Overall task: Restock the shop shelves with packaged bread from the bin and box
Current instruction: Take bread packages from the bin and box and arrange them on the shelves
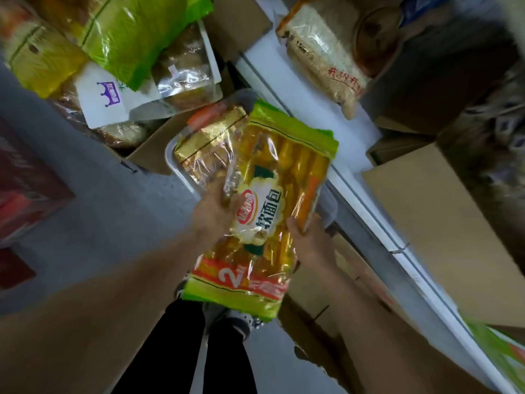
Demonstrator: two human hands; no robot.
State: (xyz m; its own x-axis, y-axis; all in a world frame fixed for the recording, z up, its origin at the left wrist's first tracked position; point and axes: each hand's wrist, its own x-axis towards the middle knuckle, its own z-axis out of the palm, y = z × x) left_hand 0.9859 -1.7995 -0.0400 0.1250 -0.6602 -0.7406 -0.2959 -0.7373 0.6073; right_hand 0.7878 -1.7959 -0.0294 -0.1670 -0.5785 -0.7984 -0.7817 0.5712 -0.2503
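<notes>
The white shelf (pixel 284 89) runs diagonally from the upper middle of the frame to the lower right. A wrapped loaf (pixel 321 58) lies on it at the upper right, with bare board just below the loaf. At the upper left, the cardboard box (pixel 153 155) is heaped with green, yellow and clear packs. Just beside it, at the centre, the grey bin (pixel 177 169) holds a gold pack (pixel 210 143). The bread pack (pixel 272 194), yellow with green ends, is held in the air over the bin's right half, close to the shelf edge, its far end pointing towards the shelf. The left grip (pixel 213 214) curls round the pack's left edge. The right grip (pixel 311 243) pinches the right edge, thumb on top and fingers hidden beneath.

The step in hand appears to be carrying this pack to the shelf. The wrapper looks soft and slippery, so hold it lightly by the edges rather than squeezing the rolls. Support both sides, swing it up and right onto the bare stretch beside the loaf, and lay it flat before letting go, so it cannot slide off the lip.
</notes>
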